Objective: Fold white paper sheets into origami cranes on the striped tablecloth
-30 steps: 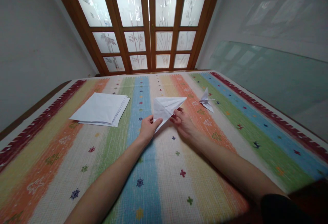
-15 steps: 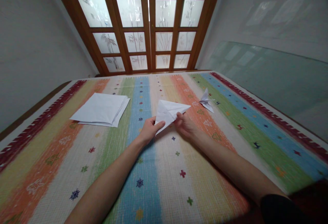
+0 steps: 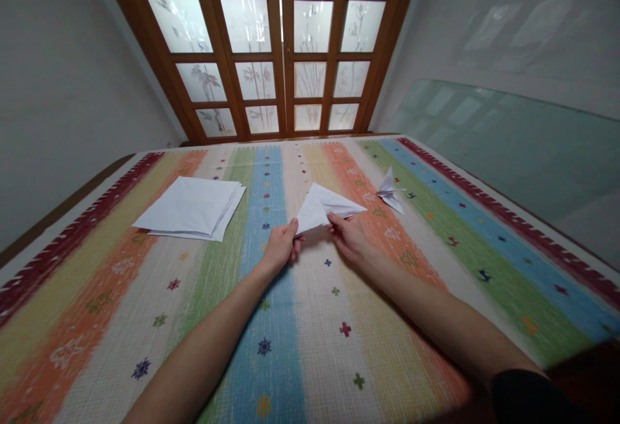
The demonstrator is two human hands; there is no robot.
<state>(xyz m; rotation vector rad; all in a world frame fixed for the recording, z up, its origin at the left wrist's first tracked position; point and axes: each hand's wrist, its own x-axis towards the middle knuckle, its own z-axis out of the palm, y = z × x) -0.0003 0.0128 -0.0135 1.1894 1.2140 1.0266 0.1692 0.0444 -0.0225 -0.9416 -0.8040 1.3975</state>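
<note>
A folded sheet of white paper (image 3: pixel 317 203), roughly triangular with its peak pointing away from me, is held between both hands just over the table. My left hand (image 3: pixel 282 243) pinches its left corner, thumb on top and fingers beneath. On the near edge, right of the middle, my right hand (image 3: pixel 349 235) grips the paper with thumb and fingers. A crease or flap runs from the peak toward the right thumb. The underside of the paper and some fingertips are hidden.
A stack of white paper sheets (image 3: pixel 188 207) lies to the left. Right of my hands sits a folded paper crane (image 3: pixel 389 191). A striped, patterned tablecloth (image 3: pixel 232 320) covers the table. Beyond stand wooden doors with glass panes (image 3: pixel 285 55); a glass sheet (image 3: pixel 508 139) leans along the right wall.
The folded paper has turned, so its left corner now points toward my left hand and its peak points away. My right thumb has shifted slightly left along the near edge.
</note>
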